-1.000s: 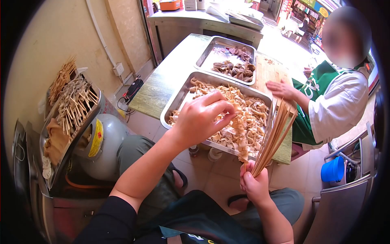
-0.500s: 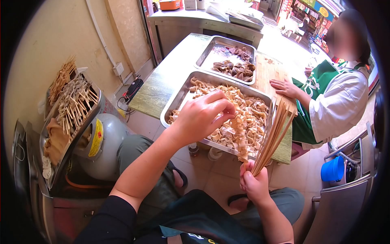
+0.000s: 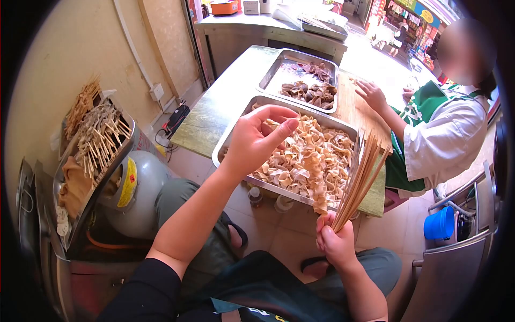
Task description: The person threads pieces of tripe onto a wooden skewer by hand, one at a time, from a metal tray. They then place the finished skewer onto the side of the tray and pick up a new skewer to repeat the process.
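My right hand (image 3: 337,242) is closed round a fanned bundle of bare wooden skewers (image 3: 359,182). It also grips the lower end of a skewer threaded with wrinkled tan food pieces (image 3: 317,182), which points up and away over the tray. My left hand (image 3: 257,137) is above the tray's left half, palm turned inward, with thumb and fingers apart and nothing between them. Beneath it lies a metal tray (image 3: 225,140) filled with loose, curly tan pieces (image 3: 284,167) of the same look.
Behind stands a second metal tray (image 3: 268,80) with dark brown pieces (image 3: 308,92). A person in a green apron (image 3: 413,118) has a hand over a wooden board (image 3: 351,104) at the right. On my left are a tray of filled skewers (image 3: 102,134) and a grey gas cylinder (image 3: 142,198).
My left hand has let go of the loaded skewer and moved up and left, its fingers opening. My right hand has stayed put. The other person's hand has lifted off the board's edge.
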### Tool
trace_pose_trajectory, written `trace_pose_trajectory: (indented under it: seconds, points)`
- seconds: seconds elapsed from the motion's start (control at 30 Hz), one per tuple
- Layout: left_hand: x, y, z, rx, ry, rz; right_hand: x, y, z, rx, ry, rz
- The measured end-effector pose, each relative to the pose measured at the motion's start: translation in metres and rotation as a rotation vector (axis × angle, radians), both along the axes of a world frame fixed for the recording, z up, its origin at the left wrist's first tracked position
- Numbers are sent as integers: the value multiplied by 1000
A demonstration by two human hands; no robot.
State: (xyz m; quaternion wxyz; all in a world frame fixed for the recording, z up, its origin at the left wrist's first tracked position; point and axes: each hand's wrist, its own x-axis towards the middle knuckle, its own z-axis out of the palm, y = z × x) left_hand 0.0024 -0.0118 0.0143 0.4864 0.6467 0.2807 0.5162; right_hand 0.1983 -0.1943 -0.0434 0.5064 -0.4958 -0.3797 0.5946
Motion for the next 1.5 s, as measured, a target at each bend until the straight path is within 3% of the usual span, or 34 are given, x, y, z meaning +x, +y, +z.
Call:
trace_pose_trajectory:
  seconds: [0.33,0.77,0.9,0.97,1.13,1.23,1.27,1.3,1.37,1.4,1.5]
  points:
    - [3,-2,-7,-383,-60,-166,-2,1,-3,-5,-62,1]
    - [-3,5,-11,-452,-26,-267,0,-1,-1,0,-52,-10]
    - [0,30,-8,-315,71,-241,9,2,6,42,-46,-50]
    - [7,47,-6,94,582,-82,16,3,9,69,-30,-71]
    - [54,66,1,497,968,14,32,11,22,141,-7,-178]
    - [82,80,-5,680,1230,-71,42,12,25,170,10,-231]
    - [84,83,0,758,1290,-223,45,12,25,173,9,-228]
    - [83,83,3,765,1297,-229,48,12,26,174,9,-224]
    - [80,76,17,406,1387,-470,54,9,29,167,41,-197]
    - [81,70,26,377,1530,-517,57,6,31,159,64,-164]
    - [60,49,14,320,1523,-495,60,2,31,183,47,-188]
